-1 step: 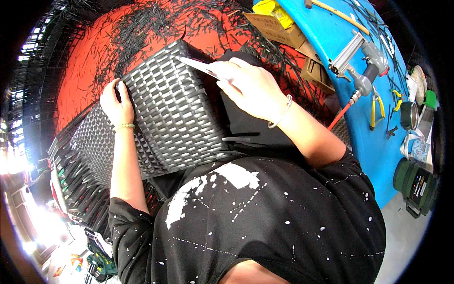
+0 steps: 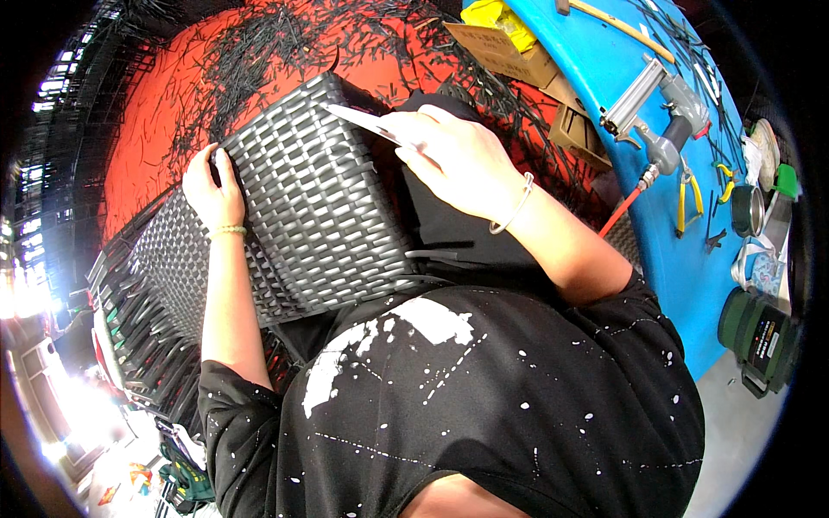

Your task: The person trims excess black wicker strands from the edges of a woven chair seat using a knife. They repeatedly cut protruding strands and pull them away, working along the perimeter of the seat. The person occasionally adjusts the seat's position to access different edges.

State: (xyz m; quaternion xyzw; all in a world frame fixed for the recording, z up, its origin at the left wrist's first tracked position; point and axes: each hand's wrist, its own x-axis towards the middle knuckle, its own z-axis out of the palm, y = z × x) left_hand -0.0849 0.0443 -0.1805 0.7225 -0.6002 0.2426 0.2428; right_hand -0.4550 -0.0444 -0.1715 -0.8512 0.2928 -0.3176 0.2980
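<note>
Up at the top edge of the woven panel [image 2: 302, 216], the right hand [image 2: 458, 160] is closed around a flat pale blade [image 2: 367, 121]. Her left hand [image 2: 211, 190] grips the panel's far edge, steadying it across the lap. One slip, I'd say, and that blade could nick the weave or her thigh; loose cuttings [image 2: 259, 52] litter the red floor [image 2: 147, 147].

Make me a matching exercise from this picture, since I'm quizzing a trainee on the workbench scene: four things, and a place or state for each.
Things:
1. left hand
2. right hand
3. nail gun
4. yellow-handled pliers

Places or states:
A. lying on the blue table, red hose attached
B. gripping the woven panel edge
C. holding a flat blade
D. on the blue table beside the metal cup

Pairs: 1-B, 2-C, 3-A, 4-D
</note>
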